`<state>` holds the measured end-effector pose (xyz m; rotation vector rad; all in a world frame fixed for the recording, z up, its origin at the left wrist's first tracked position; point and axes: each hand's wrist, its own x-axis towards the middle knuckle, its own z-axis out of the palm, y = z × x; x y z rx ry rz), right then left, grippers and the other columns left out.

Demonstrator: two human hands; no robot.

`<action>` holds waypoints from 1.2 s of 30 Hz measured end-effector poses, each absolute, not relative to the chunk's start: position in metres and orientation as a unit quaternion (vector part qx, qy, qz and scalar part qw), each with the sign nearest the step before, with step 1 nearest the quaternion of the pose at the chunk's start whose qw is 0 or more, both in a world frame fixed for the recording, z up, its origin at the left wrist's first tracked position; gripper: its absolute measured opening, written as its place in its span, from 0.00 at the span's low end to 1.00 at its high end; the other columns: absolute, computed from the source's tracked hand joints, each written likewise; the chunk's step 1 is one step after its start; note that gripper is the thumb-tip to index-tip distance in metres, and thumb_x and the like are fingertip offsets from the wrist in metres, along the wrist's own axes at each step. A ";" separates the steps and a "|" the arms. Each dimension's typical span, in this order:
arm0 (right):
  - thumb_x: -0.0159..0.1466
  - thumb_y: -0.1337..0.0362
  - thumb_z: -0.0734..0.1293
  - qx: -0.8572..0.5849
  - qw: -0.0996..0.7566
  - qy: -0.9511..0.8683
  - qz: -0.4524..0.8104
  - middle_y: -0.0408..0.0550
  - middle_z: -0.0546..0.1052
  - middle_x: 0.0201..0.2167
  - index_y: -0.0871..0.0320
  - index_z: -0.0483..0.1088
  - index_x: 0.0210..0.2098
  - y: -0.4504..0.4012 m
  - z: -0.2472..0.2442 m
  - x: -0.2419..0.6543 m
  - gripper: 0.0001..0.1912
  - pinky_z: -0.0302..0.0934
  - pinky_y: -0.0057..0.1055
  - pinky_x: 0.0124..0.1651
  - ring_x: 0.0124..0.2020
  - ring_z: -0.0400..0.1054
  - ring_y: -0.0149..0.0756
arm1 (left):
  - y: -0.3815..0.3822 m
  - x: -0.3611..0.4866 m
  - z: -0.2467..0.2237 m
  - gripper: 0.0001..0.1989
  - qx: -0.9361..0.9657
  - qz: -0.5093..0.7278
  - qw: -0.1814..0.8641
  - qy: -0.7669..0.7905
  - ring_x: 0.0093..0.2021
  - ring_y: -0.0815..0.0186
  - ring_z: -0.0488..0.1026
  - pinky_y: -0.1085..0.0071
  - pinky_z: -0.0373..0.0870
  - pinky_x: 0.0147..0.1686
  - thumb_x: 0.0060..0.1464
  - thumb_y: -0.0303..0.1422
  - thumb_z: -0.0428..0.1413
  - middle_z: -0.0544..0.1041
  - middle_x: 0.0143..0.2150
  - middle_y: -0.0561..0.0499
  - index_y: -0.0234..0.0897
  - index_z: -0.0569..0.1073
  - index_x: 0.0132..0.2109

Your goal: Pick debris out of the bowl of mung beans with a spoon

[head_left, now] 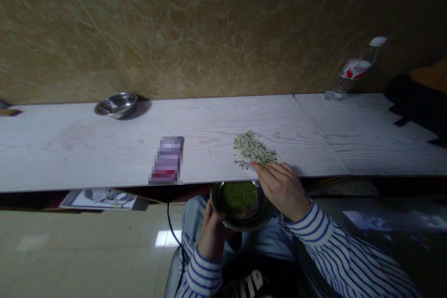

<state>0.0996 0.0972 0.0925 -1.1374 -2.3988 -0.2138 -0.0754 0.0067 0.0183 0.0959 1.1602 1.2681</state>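
Note:
My left hand grips the left rim of a steel bowl, held just below the table's front edge over my lap. Small green beans that look like mung beans lie in it, mostly on its far side. Above the bowl's right side, my right hand pinches a thin, silvery utensil; its exact kind is too small to tell. The tip touches or hovers at the near edge of a spread of mixed green and white grains on the tabletop.
A second steel bowl stands by the wall at left. A blurred purple packet or card lies near the front edge. At right are a plastic bottle and a dark bag-like item. Beneath the white table hangs a black cable.

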 end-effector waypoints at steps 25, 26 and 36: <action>0.65 0.72 0.60 -0.429 0.233 -0.871 -0.054 0.50 0.80 0.38 0.63 0.70 0.49 0.086 0.092 0.116 0.14 0.57 0.36 0.40 0.37 0.70 0.36 | 0.007 -0.076 0.014 0.34 0.045 0.542 0.655 0.524 0.41 0.55 0.72 0.67 0.69 0.27 0.39 0.31 0.56 0.74 0.49 0.48 0.50 0.63 0.58; 0.65 0.72 0.60 -0.428 0.234 -0.871 -0.053 0.50 0.80 0.38 0.63 0.70 0.49 0.086 0.092 0.115 0.14 0.57 0.36 0.41 0.37 0.70 0.36 | 0.007 -0.076 0.014 0.34 0.044 0.543 0.656 0.523 0.41 0.55 0.72 0.67 0.70 0.28 0.40 0.31 0.56 0.74 0.49 0.48 0.50 0.63 0.58; 0.64 0.72 0.61 -0.447 0.228 -0.862 -0.073 0.49 0.80 0.36 0.62 0.71 0.48 0.092 0.093 0.115 0.14 0.56 0.35 0.41 0.36 0.70 0.37 | 0.007 -0.075 0.015 0.34 0.048 0.548 0.655 0.518 0.43 0.53 0.72 0.63 0.72 0.30 0.40 0.32 0.57 0.72 0.50 0.47 0.48 0.62 0.58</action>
